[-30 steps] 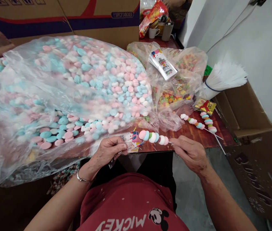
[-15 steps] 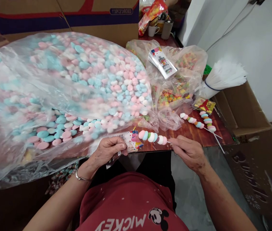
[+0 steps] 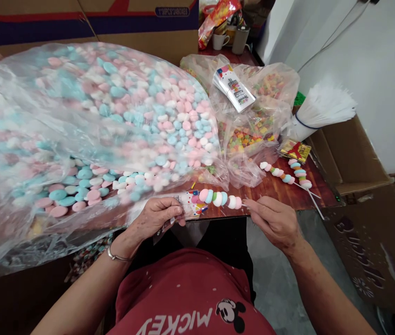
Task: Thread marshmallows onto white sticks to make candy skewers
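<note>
My right hand (image 3: 274, 218) pinches the stick end of a marshmallow skewer (image 3: 220, 198), which points left with pink, blue, green and white pieces on it. My left hand (image 3: 160, 215) is closed on a printed clear plastic wrapper (image 3: 190, 203) at the table's front edge. The skewer's tip lies over or at the wrapper's printed end; I cannot tell whether it is inside. To the right, two more marshmallow skewers (image 3: 277, 173) rest on the table, their white sticks crossing.
A big clear bag of pastel marshmallows (image 3: 127, 107) covers the left. Behind are bags of small colourful gummies (image 3: 249, 135) with a stack of printed wrappers (image 3: 234, 88) on top. A bundle of white sticks (image 3: 323, 109) stands right, by an open cardboard box (image 3: 364, 228).
The view has shifted slightly. Both hands and the skewer stay almost in the same place, the skewer still close to the wrapper.
</note>
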Demonstrator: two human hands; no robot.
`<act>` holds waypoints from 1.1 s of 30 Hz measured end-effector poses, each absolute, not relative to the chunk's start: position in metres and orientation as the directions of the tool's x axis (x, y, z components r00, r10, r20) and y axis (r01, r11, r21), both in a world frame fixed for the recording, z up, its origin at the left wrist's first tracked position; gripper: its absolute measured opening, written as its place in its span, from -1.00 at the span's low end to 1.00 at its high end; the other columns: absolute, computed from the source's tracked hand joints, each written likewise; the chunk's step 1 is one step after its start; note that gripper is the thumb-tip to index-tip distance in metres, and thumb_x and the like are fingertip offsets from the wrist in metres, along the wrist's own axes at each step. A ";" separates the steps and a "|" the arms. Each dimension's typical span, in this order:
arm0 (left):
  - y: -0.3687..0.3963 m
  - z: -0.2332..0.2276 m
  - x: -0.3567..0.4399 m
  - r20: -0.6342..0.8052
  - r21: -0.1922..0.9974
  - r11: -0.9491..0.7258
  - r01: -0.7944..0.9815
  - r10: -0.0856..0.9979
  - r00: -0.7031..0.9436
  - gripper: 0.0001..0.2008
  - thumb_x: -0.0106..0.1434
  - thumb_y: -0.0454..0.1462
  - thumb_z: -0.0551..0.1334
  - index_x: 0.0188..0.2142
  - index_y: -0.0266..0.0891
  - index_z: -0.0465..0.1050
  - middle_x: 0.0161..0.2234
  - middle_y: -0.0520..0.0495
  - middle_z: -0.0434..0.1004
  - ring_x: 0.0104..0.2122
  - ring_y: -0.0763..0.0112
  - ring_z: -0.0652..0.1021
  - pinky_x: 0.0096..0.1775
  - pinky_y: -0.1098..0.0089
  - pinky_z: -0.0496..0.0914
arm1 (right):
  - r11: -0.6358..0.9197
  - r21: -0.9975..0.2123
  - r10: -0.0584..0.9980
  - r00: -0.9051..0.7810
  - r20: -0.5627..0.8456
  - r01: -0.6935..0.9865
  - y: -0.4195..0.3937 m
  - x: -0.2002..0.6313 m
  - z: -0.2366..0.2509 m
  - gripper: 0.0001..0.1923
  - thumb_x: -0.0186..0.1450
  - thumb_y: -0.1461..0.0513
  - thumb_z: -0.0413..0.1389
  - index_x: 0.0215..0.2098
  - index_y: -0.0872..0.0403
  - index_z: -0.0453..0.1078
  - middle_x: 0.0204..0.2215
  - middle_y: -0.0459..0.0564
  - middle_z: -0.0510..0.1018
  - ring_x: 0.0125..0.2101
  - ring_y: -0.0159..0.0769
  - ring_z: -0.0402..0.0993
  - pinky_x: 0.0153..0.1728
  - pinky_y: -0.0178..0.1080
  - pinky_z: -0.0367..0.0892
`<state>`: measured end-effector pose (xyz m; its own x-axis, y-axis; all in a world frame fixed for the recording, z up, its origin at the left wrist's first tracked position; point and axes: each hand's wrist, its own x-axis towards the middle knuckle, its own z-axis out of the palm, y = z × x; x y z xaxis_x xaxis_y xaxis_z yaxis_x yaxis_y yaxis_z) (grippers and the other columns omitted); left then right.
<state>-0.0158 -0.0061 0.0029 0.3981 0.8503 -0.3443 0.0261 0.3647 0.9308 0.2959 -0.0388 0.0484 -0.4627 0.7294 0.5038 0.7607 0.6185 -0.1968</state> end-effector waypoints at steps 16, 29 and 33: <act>-0.004 0.007 -0.013 -0.319 0.946 0.315 0.073 0.875 0.364 -0.64 0.08 -0.04 0.35 -0.59 -0.29 0.44 -0.66 -0.03 0.49 -0.72 0.60 0.24 -0.68 0.55 0.05 | 0.688 0.013 0.607 -0.586 0.536 0.725 -0.037 0.300 0.053 -0.73 0.35 0.32 0.07 -0.04 -0.05 0.48 -0.43 -0.08 0.57 -0.43 -0.36 0.42 -0.31 -0.27 0.38; 0.014 0.035 -0.017 -0.215 0.957 0.040 0.286 0.758 0.616 -0.69 0.15 -0.10 0.31 -0.59 -0.26 0.48 -0.64 0.01 0.43 -0.63 0.54 0.32 -0.59 0.54 0.19 | 0.722 -0.218 0.684 -0.632 0.365 0.656 -0.030 0.307 0.056 -0.72 0.40 0.28 -0.04 -0.11 0.02 0.51 -0.50 -0.07 0.52 -0.46 -0.38 0.42 -0.39 -0.31 0.34; 0.020 0.038 -0.021 -0.225 0.967 0.071 0.246 0.692 0.686 -0.71 0.17 -0.11 0.30 -0.55 -0.26 0.51 -0.60 -0.04 0.50 -0.57 0.47 0.43 -0.50 0.50 0.30 | 0.721 -0.374 0.690 -0.654 0.311 0.583 -0.033 0.304 0.055 -0.73 0.42 0.27 -0.08 -0.15 0.05 0.48 -0.40 -0.06 0.61 -0.41 -0.41 0.51 -0.37 -0.37 0.37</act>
<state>-0.0207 0.0200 0.0382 0.6858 0.6920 -0.2254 0.2463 0.0708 0.9666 0.3045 -0.0327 0.0549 -0.6539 0.6900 0.3105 0.5830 0.7210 -0.3744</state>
